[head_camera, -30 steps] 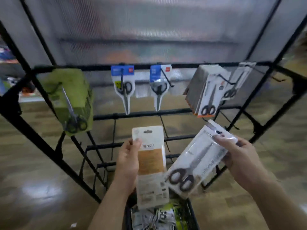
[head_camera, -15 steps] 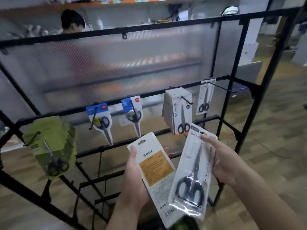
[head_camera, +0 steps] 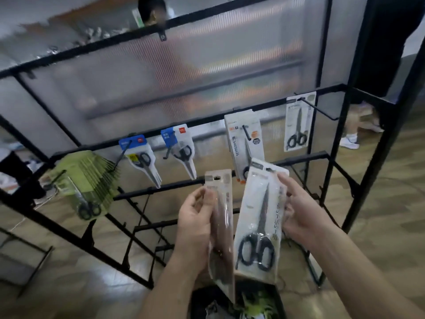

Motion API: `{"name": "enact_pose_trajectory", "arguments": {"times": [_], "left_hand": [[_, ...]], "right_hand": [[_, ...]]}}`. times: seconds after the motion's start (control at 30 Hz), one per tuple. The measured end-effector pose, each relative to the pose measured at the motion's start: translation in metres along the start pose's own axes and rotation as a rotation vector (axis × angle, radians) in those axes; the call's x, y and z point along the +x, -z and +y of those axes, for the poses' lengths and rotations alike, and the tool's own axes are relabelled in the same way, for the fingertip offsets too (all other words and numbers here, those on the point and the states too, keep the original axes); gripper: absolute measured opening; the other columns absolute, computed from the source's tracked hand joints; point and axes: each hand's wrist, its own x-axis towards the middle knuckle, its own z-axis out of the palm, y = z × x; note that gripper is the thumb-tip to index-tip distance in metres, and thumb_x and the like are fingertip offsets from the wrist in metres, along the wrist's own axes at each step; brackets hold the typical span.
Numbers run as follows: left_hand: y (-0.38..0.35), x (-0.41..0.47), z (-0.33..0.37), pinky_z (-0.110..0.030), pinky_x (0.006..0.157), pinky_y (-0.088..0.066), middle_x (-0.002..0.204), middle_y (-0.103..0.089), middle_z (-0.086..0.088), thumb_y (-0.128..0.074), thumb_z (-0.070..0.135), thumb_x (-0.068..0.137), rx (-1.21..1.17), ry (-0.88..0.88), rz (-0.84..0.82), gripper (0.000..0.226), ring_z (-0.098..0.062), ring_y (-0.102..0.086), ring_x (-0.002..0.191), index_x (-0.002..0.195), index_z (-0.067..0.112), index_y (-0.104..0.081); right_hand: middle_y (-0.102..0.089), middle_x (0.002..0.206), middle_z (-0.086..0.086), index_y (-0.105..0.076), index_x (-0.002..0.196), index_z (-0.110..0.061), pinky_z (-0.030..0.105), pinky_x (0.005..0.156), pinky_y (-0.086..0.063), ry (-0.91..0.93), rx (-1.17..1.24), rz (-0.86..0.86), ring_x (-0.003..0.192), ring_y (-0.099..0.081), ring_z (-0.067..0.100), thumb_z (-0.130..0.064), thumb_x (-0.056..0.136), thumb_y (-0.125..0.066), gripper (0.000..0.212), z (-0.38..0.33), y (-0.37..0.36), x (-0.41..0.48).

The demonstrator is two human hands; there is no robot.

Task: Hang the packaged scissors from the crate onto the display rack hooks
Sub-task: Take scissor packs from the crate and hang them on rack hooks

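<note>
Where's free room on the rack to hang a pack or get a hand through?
Free: most of the long hook in front of the far-right pack, and the gap between the second blue pack and the white stack. Crowded: the green stack fills its hook.

The display rack is black. Green packs hang at its left edge, and blue-topped white packs near its middle. Beside the beige pack, the white pack shows black scissor handles.
</note>
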Motion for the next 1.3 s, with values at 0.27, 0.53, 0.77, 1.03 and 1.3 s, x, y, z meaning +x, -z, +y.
{"name": "enact_pose_trajectory", "arguments": {"times": [0.27, 0.53, 0.77, 1.03, 1.3], "left_hand": [[-0.011, -0.010, -0.031, -0.062, 0.093, -0.057, 0.113, -0.074, -0.018, -0.062, 0.032, 0.097, 0.099, 0.056, -0.031, 0.034, -0.040, -0.072, 0.106, 0.122, 0.008, -0.059], [0.081, 0.010, -0.082, -0.044, 0.087, -0.060, 0.108, -0.077, -0.006, -0.065, 0.027, 0.099, 0.168, 0.055, 0.099, 0.013, -0.026, -0.073, 0.102, 0.108, 0.017, -0.064], [0.154, 0.017, -0.162, -0.009, 0.060, -0.051, 0.099, -0.073, 0.003, -0.060, 0.030, 0.102, 0.313, 0.241, 0.055, 0.020, 0.000, -0.072, 0.084, 0.113, 0.014, -0.063], [0.226, 0.024, -0.338, -0.038, 0.084, -0.062, 0.102, -0.078, 0.004, -0.059, 0.030, 0.103, 0.411, 0.426, 0.098, 0.017, -0.019, -0.074, 0.101, 0.110, 0.016, -0.066], [0.289, 0.047, -0.646, -0.047, 0.091, -0.059, 0.114, -0.075, 0.005, -0.061, 0.031, 0.103, 0.467, 0.598, 0.164, 0.016, -0.020, -0.072, 0.109, 0.117, 0.024, -0.065]], "right_hand": [[-0.072, 0.075, 0.010, -0.073, 0.110, -0.002, 0.025, 0.042, -0.052, -0.054, -0.223, -0.092, 0.052, -0.067, 0.013, -0.014, 0.104, -0.054, 0.024, 0.047, -0.012, -0.010], [-0.076, 0.109, 0.020, -0.069, 0.114, -0.003, 0.043, 0.100, -0.054, 0.004, -0.516, 0.080, 0.108, -0.072, 0.031, -0.006, 0.104, -0.052, 0.020, 0.059, 0.029, 0.034], [-0.078, 0.102, 0.016, -0.067, 0.118, -0.005, 0.033, 0.089, -0.055, -0.224, -0.598, 0.364, 0.101, -0.075, 0.028, -0.008, 0.100, -0.059, 0.019, 0.159, 0.133, 0.019], [-0.069, 0.112, 0.022, -0.064, 0.117, 0.002, 0.022, 0.071, -0.048, -0.622, -0.739, 0.453, 0.091, -0.066, 0.027, -0.015, 0.106, -0.052, 0.023, 0.323, 0.260, 0.107], [-0.065, 0.107, 0.016, -0.057, 0.118, -0.007, 0.030, 0.065, -0.054, -0.852, -0.579, 0.604, 0.088, -0.063, 0.024, -0.023, 0.104, -0.054, 0.021, 0.552, 0.480, 0.267]]}}
